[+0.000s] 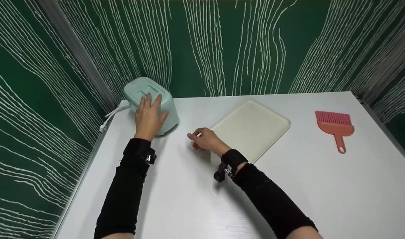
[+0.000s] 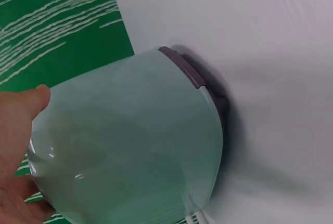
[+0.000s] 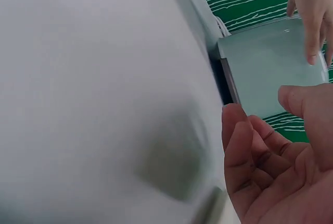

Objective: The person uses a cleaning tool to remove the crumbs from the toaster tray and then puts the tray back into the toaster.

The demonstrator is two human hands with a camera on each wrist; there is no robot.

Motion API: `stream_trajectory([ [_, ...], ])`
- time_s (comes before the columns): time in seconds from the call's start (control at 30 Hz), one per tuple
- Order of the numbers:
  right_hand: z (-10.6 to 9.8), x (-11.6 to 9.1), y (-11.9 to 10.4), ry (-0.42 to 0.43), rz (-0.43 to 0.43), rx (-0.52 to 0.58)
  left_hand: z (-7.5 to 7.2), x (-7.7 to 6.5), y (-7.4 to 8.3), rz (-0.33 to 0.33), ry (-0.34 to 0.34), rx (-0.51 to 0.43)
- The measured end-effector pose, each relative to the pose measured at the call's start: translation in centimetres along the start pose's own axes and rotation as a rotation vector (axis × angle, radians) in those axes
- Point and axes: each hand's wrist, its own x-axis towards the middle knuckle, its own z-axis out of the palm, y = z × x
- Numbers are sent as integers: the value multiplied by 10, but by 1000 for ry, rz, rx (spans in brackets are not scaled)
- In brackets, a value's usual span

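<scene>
A pale mint-green toaster [image 1: 167,108] with two slots stands at the back left of the table. My left hand [image 1: 148,116] rests over its top with the fingers spread and fairly straight. In the left wrist view the toaster's smooth side [image 2: 130,140] fills the middle, and the thumb [image 2: 39,99] lies near its top edge. Above the table, between the toaster and a cream tray [image 1: 255,129], hovers my right hand [image 1: 207,139]. Its fingers are loosely curled and hold nothing. In the right wrist view that hand [image 3: 276,156] appears in front of the toaster [image 3: 270,67].
A coral-red brush [image 1: 335,126] with a short handle lies at the table's right. The toaster's white cord [image 1: 112,114] hangs at the left edge. Green walls with white streaks [image 1: 235,49] border the table at the back and left.
</scene>
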Motion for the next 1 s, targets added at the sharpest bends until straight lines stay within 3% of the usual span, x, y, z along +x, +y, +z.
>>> stream_trajectory([
  [0.27,32,29,2,-13,58,254,7,3,2,8,22,59],
  [0.47,53,45,-13,-45,94,404,11,0,-3,27,100,102],
  [0.73,72,60,-10,46,111,508,21,-4,-2,66,184,107],
  [1.0,91,74,-27,2,66,662,18,-2,-6,45,197,111],
])
